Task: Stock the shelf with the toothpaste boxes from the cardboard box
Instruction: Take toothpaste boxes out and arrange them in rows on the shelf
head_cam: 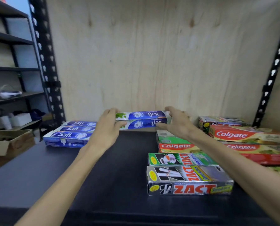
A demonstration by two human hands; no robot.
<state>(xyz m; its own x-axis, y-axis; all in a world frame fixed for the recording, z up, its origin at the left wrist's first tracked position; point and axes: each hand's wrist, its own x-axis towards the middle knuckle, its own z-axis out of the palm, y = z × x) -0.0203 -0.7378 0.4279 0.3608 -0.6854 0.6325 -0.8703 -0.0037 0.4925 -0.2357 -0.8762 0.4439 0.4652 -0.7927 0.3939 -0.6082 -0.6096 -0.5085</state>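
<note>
- Cardboard box (4,141): far left, below shelf level, flaps open; cut by the frame edge, contents dark and unreadable.
- Side racking (13,69): grey shelves at left carrying blurred white items that cannot be identified.
- Shelf (116,168): dark surface, plywood back panel; its front edge falls into shadow at the bottom of the frame.
- Safi boxes, blue (70,135): three lying flat side by side at rear left; their right ends are hidden behind the left wrist.
- Left hand (109,126): fingers and thumb curled round the left end of the Safi pair (142,119), two blue-and-white boxes, one above the other, print upside down. The pair sits at the rear centre of the shelf; whether it rests on the surface or is just lifted cannot be told.
- Right hand (176,120): clamped on the pair's right end, thumb under, fingers over; that end is covered.
- Colgate and green boxes (175,143): right of centre, partly hidden by the right forearm.
- Zact boxes (188,180): green one behind, silver one in front, near right.
- Colgate stack (245,136): far right, cut off by the frame edge; more boxes behind it are blurred.
</note>
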